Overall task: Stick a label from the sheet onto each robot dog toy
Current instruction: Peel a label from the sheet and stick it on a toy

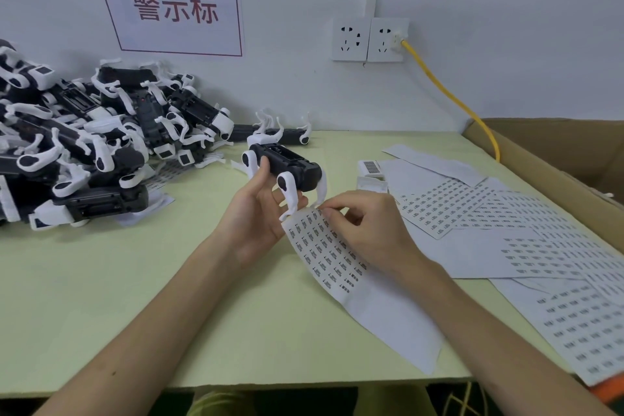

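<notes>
My left hand (pixel 255 219) holds a black-and-white robot dog toy (pixel 287 167) belly-up above the table, thumb on its side, fingers under it. The same hand also holds the top edge of a label sheet (pixel 324 253) that hangs down toward me. My right hand (pixel 364 224) rests on that sheet, its fingertips pinching at a label near the sheet's upper edge, just below the toy's white legs. Whether a label is lifted is hidden by the fingers.
A big pile of robot dog toys (pixel 84 142) fills the table's left side. More label sheets (pixel 506 230) lie spread on the right. A cardboard box (pixel 557 152) stands at the far right, a yellow cable (pixel 449 94) runs from the wall socket.
</notes>
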Action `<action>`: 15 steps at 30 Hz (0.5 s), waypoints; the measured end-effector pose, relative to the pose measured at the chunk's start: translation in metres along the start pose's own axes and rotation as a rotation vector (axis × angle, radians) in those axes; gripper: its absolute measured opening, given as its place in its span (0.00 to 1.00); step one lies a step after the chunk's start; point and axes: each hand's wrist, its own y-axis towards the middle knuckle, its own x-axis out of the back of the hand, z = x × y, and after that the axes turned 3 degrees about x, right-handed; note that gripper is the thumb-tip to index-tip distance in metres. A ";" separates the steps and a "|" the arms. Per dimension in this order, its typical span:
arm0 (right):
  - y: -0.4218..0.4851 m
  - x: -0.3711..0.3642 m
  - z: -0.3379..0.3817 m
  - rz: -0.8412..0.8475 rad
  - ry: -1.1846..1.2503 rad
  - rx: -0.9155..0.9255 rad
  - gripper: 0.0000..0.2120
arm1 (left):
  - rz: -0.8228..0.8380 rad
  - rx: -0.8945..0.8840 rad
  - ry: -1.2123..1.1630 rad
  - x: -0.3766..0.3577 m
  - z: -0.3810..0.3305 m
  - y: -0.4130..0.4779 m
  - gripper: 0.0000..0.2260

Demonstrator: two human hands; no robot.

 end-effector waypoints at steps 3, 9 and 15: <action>0.001 0.001 0.000 -0.010 0.037 -0.045 0.05 | -0.015 -0.017 -0.018 0.001 0.000 0.000 0.23; 0.001 0.001 0.001 0.001 0.066 -0.084 0.05 | 0.010 0.002 -0.037 0.000 -0.001 -0.002 0.24; 0.001 0.002 0.000 0.006 0.065 -0.060 0.06 | -0.002 -0.005 -0.171 0.002 -0.002 -0.002 0.22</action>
